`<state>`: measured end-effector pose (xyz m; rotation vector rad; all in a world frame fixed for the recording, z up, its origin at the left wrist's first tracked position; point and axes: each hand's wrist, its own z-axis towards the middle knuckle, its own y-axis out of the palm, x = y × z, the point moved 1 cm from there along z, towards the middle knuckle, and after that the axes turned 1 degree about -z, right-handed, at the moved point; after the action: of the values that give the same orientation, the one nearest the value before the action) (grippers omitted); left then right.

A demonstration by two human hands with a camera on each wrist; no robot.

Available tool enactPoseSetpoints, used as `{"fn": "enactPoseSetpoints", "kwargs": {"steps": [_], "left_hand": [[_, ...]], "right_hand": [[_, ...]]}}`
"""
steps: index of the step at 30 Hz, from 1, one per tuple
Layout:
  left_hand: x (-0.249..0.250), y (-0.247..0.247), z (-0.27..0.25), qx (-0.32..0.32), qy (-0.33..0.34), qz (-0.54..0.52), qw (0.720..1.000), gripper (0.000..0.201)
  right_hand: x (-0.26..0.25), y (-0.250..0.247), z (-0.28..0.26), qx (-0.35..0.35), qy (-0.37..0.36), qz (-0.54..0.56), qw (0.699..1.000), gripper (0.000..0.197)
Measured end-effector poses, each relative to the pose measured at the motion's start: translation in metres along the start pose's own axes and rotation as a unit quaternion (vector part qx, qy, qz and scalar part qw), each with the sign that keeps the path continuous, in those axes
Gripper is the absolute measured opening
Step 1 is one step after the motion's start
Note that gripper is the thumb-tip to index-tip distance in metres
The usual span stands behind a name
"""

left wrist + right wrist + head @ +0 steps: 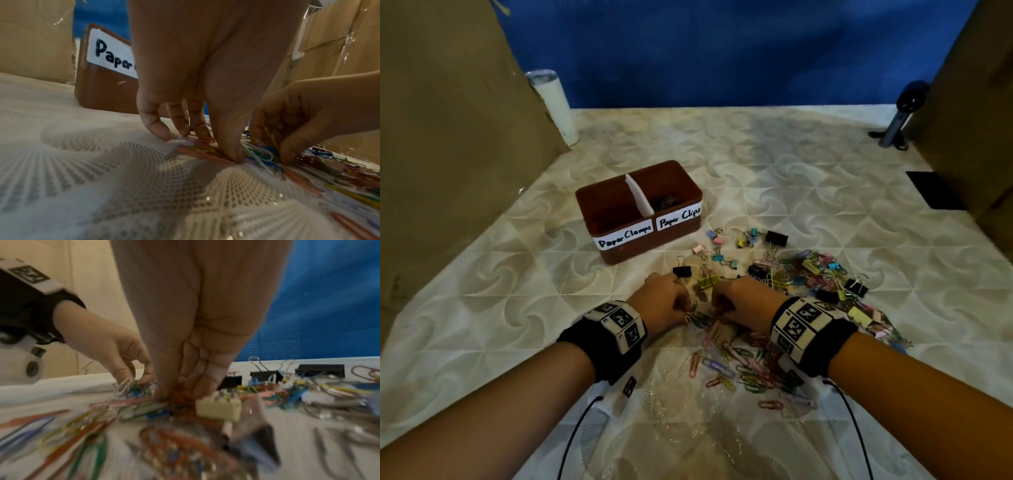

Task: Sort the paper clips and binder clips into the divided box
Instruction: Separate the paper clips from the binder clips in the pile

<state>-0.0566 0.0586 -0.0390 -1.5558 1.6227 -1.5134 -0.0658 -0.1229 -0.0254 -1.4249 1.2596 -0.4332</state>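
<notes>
The brown divided box (681, 236) stands at centre left, labelled "Paper Clamps" on the left and "Paper Clips" on the right. A few paper clips (668, 202) lie in its right compartment. Coloured paper clips (743, 363) are strewn on the cloth between my wrists. Binder clips (776, 238) mixed with more paper clips lie to the right of the box. My left hand (686, 313) pinches a small bunch of paper clips (129, 386) just above the cloth. Close beside it, my right hand (719, 310) curls its fingers round paper clips (271, 141) in the heap.
Cardboard walls (448, 137) close in the left and right sides, and a blue backdrop stands behind. A white tumbler (554, 106) stands at the back left. A small grey fan (904, 113) and a black pad (931, 190) sit at the right. The patterned cloth (517, 291) covers the table.
</notes>
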Motion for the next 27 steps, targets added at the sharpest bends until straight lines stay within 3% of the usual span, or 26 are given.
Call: {"fn": "enactPoseSetpoints", "kwargs": {"steps": [5,13,18,21,25,27], "left_hand": [[0.003,-0.003,0.001,-0.017,0.013,0.064,0.998,0.018],[-0.004,-0.017,0.000,-0.024,0.051,-0.016,0.998,0.013],[-0.003,-0.073,0.004,0.057,0.042,-0.130,0.989,0.014],[-0.001,-0.119,0.017,0.141,0.022,-0.171,0.975,0.026],[-0.008,-0.160,0.051,0.249,-0.029,-0.281,0.927,0.016],[-0.013,-0.166,0.066,0.274,-0.047,-0.314,0.907,0.023]], "right_hand": [[0.002,-0.003,0.002,-0.029,0.027,-0.049,0.998,0.027],[0.013,-0.020,0.003,0.015,0.012,-0.013,1.000,0.024],[0.014,-0.089,0.008,0.118,0.012,0.026,0.993,0.018],[0.004,-0.128,0.028,0.204,0.003,0.041,0.978,0.015],[-0.006,-0.149,0.078,0.272,-0.002,0.171,0.947,0.012],[-0.012,-0.140,0.102,0.313,-0.006,0.201,0.928,0.018]]}}
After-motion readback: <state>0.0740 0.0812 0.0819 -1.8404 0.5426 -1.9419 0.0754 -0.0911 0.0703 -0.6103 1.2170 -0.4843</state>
